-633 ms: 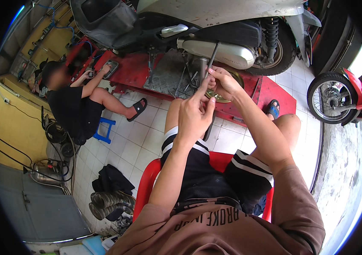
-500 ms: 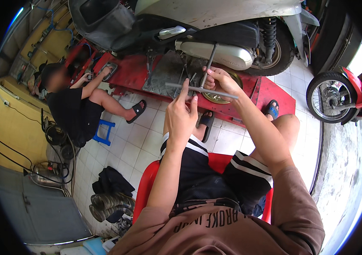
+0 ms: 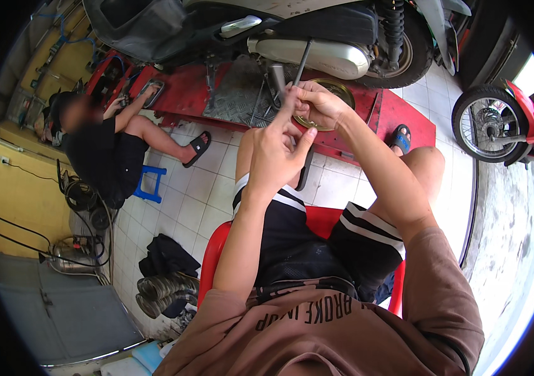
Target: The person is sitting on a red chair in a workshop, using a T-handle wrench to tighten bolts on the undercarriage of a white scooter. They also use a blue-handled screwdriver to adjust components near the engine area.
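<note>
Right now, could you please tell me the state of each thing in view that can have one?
Metal T-bar tool: held in the right hand, crossbar blurred.
Left hand: partly open, index finger extended.
Scooter: upright, rear wheel mounted.
Gold dish: lying on the red platform, partly hidden.
Red chair: occupied.
Blue stool: standing on the floor.
Spoked wheel at right: mounted.

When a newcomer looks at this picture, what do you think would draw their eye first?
Most likely the right hand near the upper centre, gripping a slim metal rod, with the left hand close by. Beyond, along the top, a large scooter stands over a red platform. A co-worker in black sits at the left.
</note>
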Tool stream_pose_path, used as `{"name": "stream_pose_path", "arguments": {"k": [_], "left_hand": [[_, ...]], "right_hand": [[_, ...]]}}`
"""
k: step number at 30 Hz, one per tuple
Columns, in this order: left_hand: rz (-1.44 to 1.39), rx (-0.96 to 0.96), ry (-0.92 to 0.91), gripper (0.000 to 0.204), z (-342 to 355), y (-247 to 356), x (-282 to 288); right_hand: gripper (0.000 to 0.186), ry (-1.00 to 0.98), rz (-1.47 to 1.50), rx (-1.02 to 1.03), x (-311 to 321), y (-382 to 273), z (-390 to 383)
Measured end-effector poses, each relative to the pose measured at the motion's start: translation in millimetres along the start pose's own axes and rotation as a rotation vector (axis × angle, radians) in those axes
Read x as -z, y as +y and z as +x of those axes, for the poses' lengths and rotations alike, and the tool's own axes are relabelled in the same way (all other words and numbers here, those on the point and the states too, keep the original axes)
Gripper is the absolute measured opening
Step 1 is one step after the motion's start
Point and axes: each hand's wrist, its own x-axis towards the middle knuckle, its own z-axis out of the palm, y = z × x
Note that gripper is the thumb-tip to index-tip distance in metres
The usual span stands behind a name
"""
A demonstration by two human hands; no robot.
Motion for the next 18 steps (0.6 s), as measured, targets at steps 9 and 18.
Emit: {"name": "stream_pose_path", "arguments": {"k": [9,18], "left_hand": [[0.098,0.083,-0.227,0.053,-18.5,-25.5,-15.3],[0.259,0.093,-0.089,0.061,-19.7,-27.4,-7.1]], "right_hand": [[0.021,0.061,0.02,0.029,-2.1,-3.4,3.0],[0.02,0.043,0.033,0.034,0.1,-4.3,1.6]]}}
